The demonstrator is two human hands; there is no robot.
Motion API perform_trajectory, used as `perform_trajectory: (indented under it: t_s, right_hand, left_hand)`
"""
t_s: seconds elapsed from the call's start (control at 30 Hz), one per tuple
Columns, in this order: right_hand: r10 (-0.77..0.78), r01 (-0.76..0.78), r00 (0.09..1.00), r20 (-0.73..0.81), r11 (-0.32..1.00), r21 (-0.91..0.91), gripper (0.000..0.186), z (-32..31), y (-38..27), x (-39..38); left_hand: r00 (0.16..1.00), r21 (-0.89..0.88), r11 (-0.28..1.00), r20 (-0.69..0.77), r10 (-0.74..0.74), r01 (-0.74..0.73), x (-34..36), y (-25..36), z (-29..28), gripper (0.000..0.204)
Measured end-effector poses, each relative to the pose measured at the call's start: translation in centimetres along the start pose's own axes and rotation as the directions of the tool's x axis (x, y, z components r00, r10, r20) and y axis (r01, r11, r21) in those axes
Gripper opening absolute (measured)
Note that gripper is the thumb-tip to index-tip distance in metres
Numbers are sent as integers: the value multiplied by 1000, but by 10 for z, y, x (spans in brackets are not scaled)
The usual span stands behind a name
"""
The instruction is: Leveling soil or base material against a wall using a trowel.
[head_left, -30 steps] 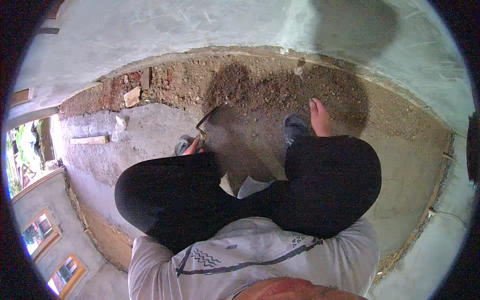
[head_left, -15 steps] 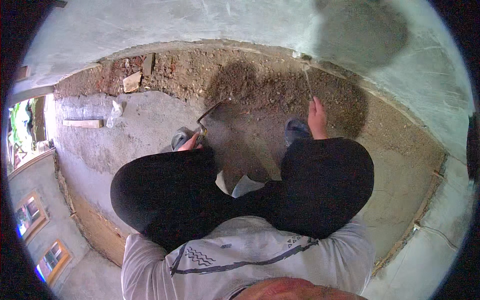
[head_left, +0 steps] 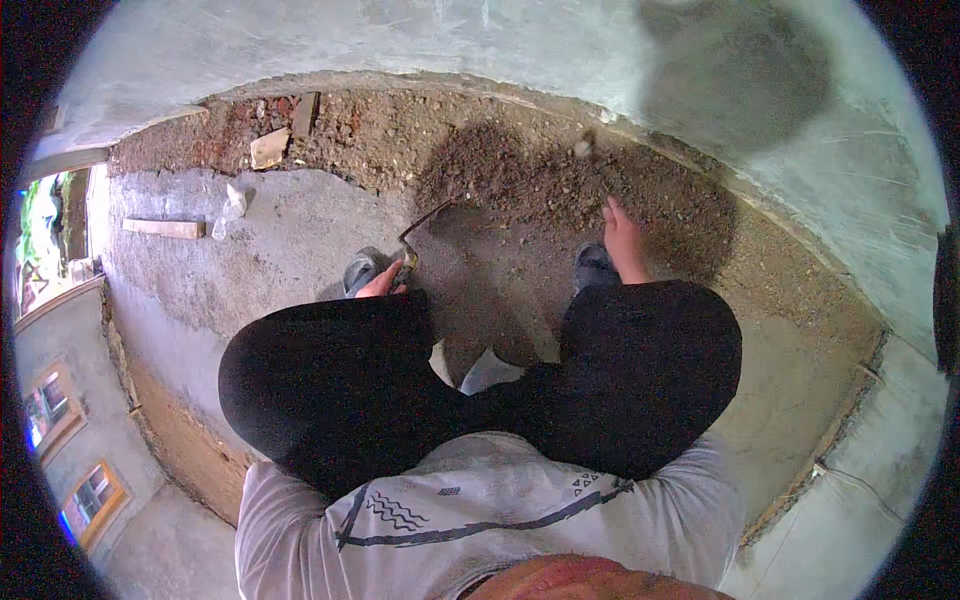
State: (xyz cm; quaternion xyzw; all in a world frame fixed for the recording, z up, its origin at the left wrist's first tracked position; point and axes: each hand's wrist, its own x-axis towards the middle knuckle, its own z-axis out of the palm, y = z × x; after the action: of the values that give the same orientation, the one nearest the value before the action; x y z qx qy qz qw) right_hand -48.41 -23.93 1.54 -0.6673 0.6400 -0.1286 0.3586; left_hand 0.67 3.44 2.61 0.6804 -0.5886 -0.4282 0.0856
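I am crouched over a ledge, with my black-clad knees filling the middle of the view. My left hand [head_left: 385,281] pokes out past my left knee and is shut on the handle of a thin metal trowel [head_left: 422,222], whose blade rests on the grey cement. My right hand [head_left: 622,240] reaches forward past my right knee beside my grey shoe [head_left: 594,266], fingers held together and pointing at the loose brown soil and gravel [head_left: 540,180]. Nothing shows in that hand.
A curved grey plastered wall [head_left: 400,40] rises behind the soil strip. Broken brick pieces [head_left: 270,148], a flat wooden strip [head_left: 165,229] and a crumpled clear bag [head_left: 230,208] lie at the left. The ledge drops off at the left, with a building's windows [head_left: 50,420] far below.
My head has shifted a little, so the whole scene slid in the frame. Both hands stay in about the same places by my knees.
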Motion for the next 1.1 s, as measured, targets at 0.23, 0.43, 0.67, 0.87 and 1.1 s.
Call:
perform_trajectory:
  t_s: [0.23,0.43,0.67,0.87,1.1]
  right_hand:
    - [-179,190,977,-120,978,90,41,-12,-42,-5]
    - [-93,99,994,62,991,-94,43,6,-34,6]
    - [-335,345,938,-90,928,139,39,6,-44,-3]
    - [39,-9,989,141,978,-208,33,13,-54,-3]
    - [-313,327,943,-112,935,138,36,14,-24,-14]
  left_hand:
    - [992,-26,994,-61,-107,106,-12,32,-9,64]
    - [992,11,994,-65,-108,109,-9,22,-2,64]
    - [992,30,997,-104,-66,70,-13,22,-2,64]
    - [989,8,997,-133,-73,74,-13,26,0,65]
    - [990,33,994,-103,-96,100,-13,35,-8,65]
